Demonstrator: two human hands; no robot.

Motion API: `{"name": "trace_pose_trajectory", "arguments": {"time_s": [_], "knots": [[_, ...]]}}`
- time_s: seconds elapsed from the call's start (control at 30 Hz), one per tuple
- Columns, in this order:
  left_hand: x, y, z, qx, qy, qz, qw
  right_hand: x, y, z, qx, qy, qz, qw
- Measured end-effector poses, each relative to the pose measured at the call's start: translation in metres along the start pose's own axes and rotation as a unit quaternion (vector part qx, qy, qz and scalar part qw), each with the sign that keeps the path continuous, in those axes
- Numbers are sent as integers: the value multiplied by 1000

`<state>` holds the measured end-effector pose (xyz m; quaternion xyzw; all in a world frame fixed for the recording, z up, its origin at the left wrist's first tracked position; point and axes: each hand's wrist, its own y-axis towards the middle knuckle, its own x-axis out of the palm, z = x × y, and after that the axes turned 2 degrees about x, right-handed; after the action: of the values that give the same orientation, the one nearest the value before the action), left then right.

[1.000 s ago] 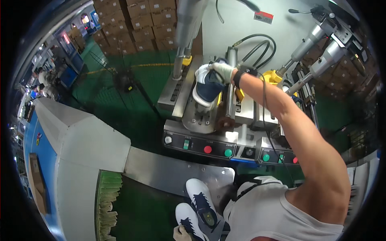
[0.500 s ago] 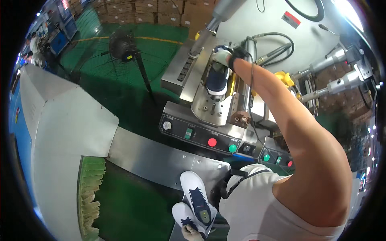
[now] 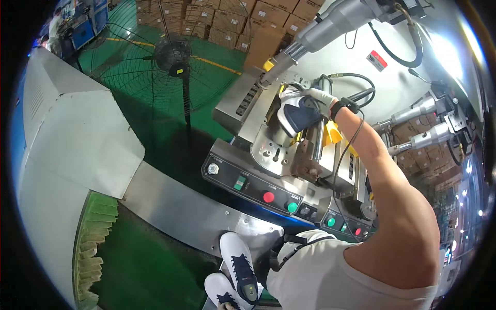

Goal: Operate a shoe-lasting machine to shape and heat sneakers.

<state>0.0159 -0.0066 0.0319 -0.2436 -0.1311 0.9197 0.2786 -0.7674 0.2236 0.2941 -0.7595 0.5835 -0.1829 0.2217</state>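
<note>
The gloved right hand [image 3: 322, 97] grips a navy-and-white shoe [image 3: 298, 118], tilted above a metal plate [image 3: 263, 145]; the left hand [image 3: 226, 306], mostly cut off by the lower edge, touches a laced white shoe [image 3: 217, 285]; another white shoe [image 3: 231, 247] lies just beside it. A black fan [image 3: 173, 56] stands beyond.

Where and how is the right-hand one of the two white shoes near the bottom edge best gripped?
Probably by the heel collar of the right-hand shoe, from above on the person's side: its opening faces up at the near end, its toe points away toward the control panel, and the other shoe crowds its left.
</note>
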Motion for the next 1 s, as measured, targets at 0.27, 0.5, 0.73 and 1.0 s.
{"name": "trace_pose_trajectory", "arguments": {"time_s": [0.27,0.5,0.73,1.0], "knots": [[0,5,7,-11,66,-1,998,-44,63,-9,-205,-501,20,841],[10,8,11,26,85,21,996,-42,125,18,-51,-222,107,968],[17,2,14,4,-43,34,999,-1,106,64,-130,-161,233,950],[23,14,16,-1,47,42,998,73,26,60,-165,-220,390,879]]}}
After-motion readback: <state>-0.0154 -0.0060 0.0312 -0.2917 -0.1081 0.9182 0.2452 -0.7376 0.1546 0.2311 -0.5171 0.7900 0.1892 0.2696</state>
